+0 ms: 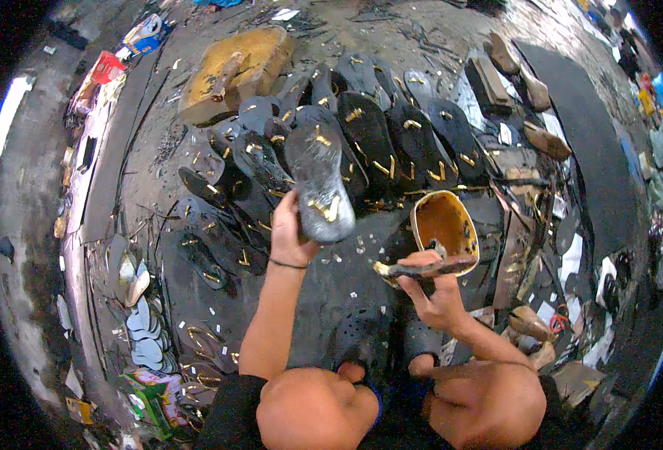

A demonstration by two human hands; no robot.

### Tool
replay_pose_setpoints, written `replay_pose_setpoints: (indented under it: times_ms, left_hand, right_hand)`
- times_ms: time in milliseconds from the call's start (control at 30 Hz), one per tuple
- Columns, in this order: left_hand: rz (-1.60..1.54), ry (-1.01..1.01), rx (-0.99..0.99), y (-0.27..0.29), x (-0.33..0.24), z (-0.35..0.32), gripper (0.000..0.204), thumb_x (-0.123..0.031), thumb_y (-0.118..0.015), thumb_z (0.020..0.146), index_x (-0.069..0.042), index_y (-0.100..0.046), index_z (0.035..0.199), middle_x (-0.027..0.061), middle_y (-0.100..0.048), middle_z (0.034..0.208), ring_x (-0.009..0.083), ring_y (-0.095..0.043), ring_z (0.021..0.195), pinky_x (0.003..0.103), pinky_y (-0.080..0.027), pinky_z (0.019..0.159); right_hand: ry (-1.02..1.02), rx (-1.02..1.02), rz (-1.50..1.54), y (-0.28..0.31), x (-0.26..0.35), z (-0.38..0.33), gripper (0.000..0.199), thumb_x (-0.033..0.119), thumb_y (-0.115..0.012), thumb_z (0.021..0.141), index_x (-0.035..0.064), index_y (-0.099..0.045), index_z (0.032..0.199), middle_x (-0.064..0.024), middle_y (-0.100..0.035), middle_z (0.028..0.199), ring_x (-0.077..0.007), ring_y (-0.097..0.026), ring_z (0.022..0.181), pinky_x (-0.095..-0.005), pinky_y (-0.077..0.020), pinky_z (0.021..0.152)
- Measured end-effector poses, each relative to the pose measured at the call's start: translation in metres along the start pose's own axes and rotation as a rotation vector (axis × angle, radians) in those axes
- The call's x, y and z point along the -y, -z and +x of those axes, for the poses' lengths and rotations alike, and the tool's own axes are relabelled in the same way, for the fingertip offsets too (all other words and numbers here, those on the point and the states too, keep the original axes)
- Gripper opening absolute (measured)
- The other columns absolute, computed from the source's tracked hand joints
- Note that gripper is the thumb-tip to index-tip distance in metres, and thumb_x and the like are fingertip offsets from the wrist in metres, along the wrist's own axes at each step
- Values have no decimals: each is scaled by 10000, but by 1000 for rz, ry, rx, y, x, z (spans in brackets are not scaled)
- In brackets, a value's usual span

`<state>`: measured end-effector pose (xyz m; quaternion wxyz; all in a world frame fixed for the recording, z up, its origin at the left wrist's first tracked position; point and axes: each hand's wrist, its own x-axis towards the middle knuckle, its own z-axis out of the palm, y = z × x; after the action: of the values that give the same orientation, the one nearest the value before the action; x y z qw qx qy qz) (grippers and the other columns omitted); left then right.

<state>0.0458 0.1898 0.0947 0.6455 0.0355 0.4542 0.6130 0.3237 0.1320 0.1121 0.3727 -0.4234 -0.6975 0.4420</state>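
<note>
1. Gripping a dark sandal sole (pixel 318 180) by its lower end, our left hand (pixel 290 234) is closing its fingers around it and holding it up, underside toward us, with pale yellowish strap ends showing on it.
2. We are wearing a thin dark band (pixel 287 264) on that left wrist.
3. Our right hand (pixel 435 289) is pinching the handle of a glue-smeared brush (pixel 421 268), fingers pressed together around it, the brush lying level between the two hands.
4. Just behind the brush, we are keeping an open can (pixel 444 225) with yellow-brown glue inside; it is sitting on the dark mat (pixel 339 285) in front of us.
5. Beyond the raised sole, we are facing overlapping rows of black soles (pixel 391 142) fanned out on the floor, each with small yellow strap pieces on it.
6. More of them are lying to our left (pixel 211 217), near a heap of pale insoles (pixel 142 330).
7. Farther back, we are seeing a worn wooden block (pixel 230 71) with a tool resting on it.
8. At the lower edge, our bare knees (pixel 316 409) are framing our feet in dark perforated clogs (pixel 361 337).
</note>
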Motion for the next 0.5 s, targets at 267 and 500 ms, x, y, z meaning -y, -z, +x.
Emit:
replay_pose_setpoints:
  times_ms: [267,500]
  left_hand:
    - [-160,-144,-25,-66,-40,138,315,-246,-437,1030,-42,-664,1105,71,-726,1066,203,-691,962,330,-561,859]
    - [-188,-237,-139,-49,-63,207,351,-252,-408,1048,-39,-478,1319,198,-586,1290,346,-622,1078,459,-543,942]
  right_hand:
    - [-213,-30,-149,22,-11,-23,220,173,-746,879,47,-735,1058,-135,-747,994,-298,-713,966,-388,-527,870]
    - [-227,-71,-224,27,-25,-15,224,201,-720,908,53,-713,1076,-128,-726,1015,-301,-669,961,-383,-498,885]
